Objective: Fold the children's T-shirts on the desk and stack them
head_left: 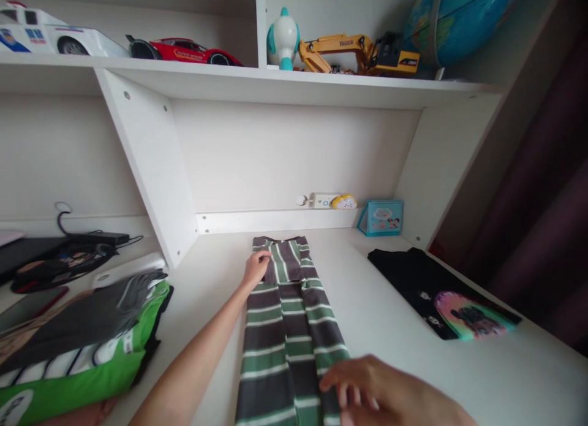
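A green, dark grey and white striped shirt (296, 334) lies lengthwise on the white desk, its sides folded inward into a long narrow strip. Near its far end, a folded-back striped piece, which looks like a sleeve, lies across the top. My left hand (258, 268) is closed at the left edge of that piece, thumb and forefinger together on the cloth. Close to the camera, my right hand (374, 389) has its fingers curled at the shirt's right edge, gripping the fabric there. The near end of the shirt runs out of view.
A folded black shirt (404, 276) with a rainbow print lies to the right. At left is a pile of folded clothes (87, 340), beside a white long object and cables. A small desk calendar (381, 219) stands at the back. Toys, including a yellow excavator (362, 52), sit on the shelf above.
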{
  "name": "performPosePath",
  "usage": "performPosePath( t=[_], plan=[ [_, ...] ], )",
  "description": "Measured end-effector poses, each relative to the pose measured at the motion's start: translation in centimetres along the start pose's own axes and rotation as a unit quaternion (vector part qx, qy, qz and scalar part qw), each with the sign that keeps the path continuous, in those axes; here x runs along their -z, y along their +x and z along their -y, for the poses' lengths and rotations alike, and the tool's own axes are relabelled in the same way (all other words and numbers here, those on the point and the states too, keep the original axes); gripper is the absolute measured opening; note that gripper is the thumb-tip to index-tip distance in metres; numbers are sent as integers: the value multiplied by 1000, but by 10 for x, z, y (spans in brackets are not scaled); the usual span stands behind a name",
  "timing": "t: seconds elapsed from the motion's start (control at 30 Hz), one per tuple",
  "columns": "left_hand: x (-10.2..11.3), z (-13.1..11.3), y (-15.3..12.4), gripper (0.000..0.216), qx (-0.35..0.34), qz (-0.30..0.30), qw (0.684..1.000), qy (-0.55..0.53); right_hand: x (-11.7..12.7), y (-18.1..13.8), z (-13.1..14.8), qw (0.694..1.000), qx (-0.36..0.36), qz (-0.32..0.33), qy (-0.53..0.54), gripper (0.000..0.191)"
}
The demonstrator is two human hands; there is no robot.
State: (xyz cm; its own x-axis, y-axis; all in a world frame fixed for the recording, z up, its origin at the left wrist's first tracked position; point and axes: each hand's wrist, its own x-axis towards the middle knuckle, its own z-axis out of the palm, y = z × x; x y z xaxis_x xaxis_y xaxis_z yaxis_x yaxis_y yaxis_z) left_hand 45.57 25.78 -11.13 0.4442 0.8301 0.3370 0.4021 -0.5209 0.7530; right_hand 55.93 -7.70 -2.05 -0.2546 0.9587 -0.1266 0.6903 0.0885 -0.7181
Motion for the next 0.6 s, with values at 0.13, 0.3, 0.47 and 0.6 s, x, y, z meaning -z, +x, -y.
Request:
performPosePath(
  t=[0.13,0.3,0.47,0.6],
  plan=[
    [-2,9,2,29,-7,32,999,-2,61,57,-30,994,-10,-105,-28,28],
    [-5,5,5,52,-58,46,997,6,88,155,-84,956,-77,-249,-138,32],
    [-5,1,4,57,-93,1,993,71,68,205,-101,945,-88,-268,-165,47],
    [-1,-2,-1,51,8,-2,983,182,48,213,-107,959,-102,-201,-170,52]
  ],
)
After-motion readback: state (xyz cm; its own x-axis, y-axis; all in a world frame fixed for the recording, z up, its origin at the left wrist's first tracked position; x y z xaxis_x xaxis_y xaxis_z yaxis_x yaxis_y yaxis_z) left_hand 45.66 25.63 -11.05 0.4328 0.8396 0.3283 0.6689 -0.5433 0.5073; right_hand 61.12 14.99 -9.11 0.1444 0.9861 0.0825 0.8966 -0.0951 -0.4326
